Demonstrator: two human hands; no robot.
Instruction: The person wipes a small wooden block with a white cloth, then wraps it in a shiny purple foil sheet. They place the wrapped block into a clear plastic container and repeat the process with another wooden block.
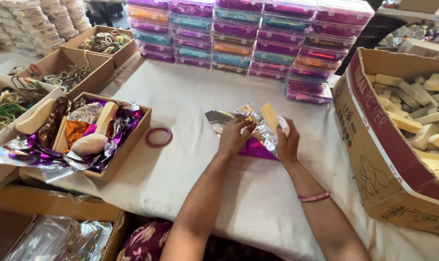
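Foil sheet (239,126) silver with purple underside; wooden block (269,116) pale tan; bangle (158,137) dull pink; counter (190,96) off-white cloth; stacked plastic boxes (258,34) clear, showing purple, teal, orange; cardboard carton (374,159) brown, red band

Stacked plastic boxes (258,34), loose bangle (158,137)

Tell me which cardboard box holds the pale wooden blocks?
The big printed cardboard box on the right; the smaller boxes on the left hold shiny foil and bangles instead.
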